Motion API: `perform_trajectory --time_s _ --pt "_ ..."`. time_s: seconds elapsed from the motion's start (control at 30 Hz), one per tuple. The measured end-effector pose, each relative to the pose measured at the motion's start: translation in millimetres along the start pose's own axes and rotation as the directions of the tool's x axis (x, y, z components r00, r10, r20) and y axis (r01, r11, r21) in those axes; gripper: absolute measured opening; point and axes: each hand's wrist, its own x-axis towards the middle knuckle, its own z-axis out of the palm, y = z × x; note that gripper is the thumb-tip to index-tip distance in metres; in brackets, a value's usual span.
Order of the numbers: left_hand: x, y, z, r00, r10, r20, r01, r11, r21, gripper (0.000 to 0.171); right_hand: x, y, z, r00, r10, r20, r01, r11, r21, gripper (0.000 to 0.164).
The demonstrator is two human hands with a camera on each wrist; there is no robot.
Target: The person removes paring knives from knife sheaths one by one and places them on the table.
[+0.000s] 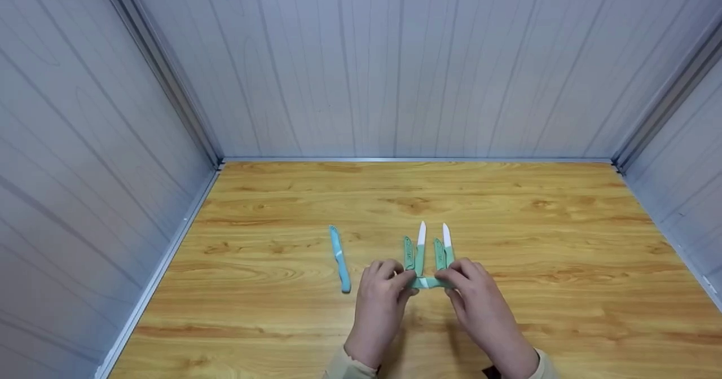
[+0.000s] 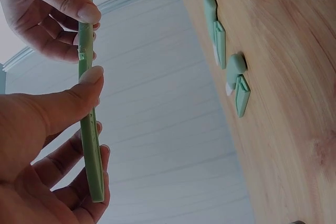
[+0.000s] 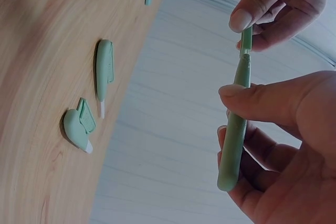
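Both hands hold a green paring knife (image 1: 426,282) level in front of me, above the table. My left hand (image 1: 379,294) pinches its green sheath (image 2: 92,156) between thumb and fingers. With thumb and fingers my right hand (image 1: 479,300) grips the green handle (image 3: 233,145). A short white stretch shows between sheath and handle in the head view; the sheath hides the rest of the blade. Just beyond the hands lie two more green knives with bare white blades, a left one (image 1: 420,258) and a right one (image 1: 448,243), each beside its loose green sheath.
A blue knife (image 1: 340,263), with a pale band at its middle, lies on the wooden table (image 1: 271,311) left of my left hand. Ribbed grey-white panels (image 1: 372,69) wall the table at the back and on both sides.
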Motion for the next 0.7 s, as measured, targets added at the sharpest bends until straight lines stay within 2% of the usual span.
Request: perform_trajectory --time_s 0.47,0.7 --pt "-0.4 -0.9 2.9 0.999 0.028 -0.033 -0.028 1.000 0.009 0.019 0.0 1.6 -1.8 1.000 0.014 0.006 -0.014 1.000 -0.004 0.036" --pt "-0.6 -0.5 1.6 1.000 -0.012 0.008 0.012 1.000 -0.005 0.019 -0.2 1.7 -1.4 1.000 0.013 0.014 -0.013 1.000 -0.010 0.038"
